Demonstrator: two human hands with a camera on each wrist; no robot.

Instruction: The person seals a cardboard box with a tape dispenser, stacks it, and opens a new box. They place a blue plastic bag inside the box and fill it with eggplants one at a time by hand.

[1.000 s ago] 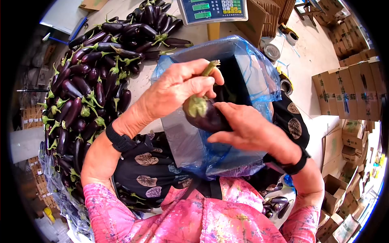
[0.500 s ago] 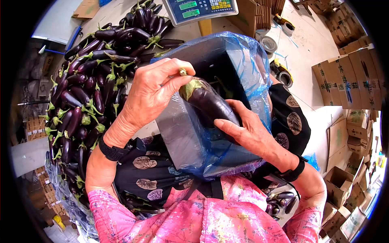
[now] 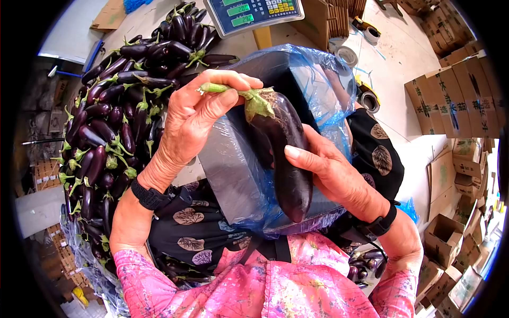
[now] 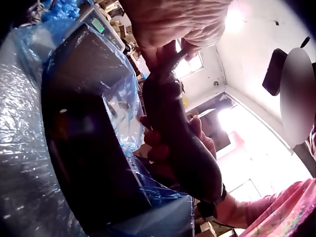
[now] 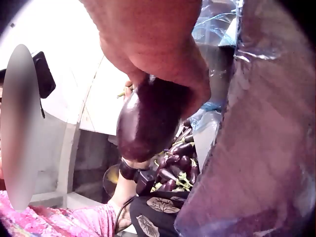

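A dark purple eggplant is held over the near edge of a box lined with blue plastic. The left hand pinches its green stem between thumb and fingers. Around the middle of its body the right hand grips, thumb on top. In the left wrist view the eggplant hangs beside the box's dark opening, the left hand above it. The right wrist view shows the eggplant's rounded end below the right hand.
A large heap of eggplants lies to the left. Behind the box stands a scale with a lit display. Tape rolls lie at the back right, and cardboard boxes stand at the far right. More eggplants are by the right elbow.
The eggplant has turned from lying across the box opening to hanging more upright toward the body, its stem now pointing left. Both hands still hold it, and the head view has shifted slightly.
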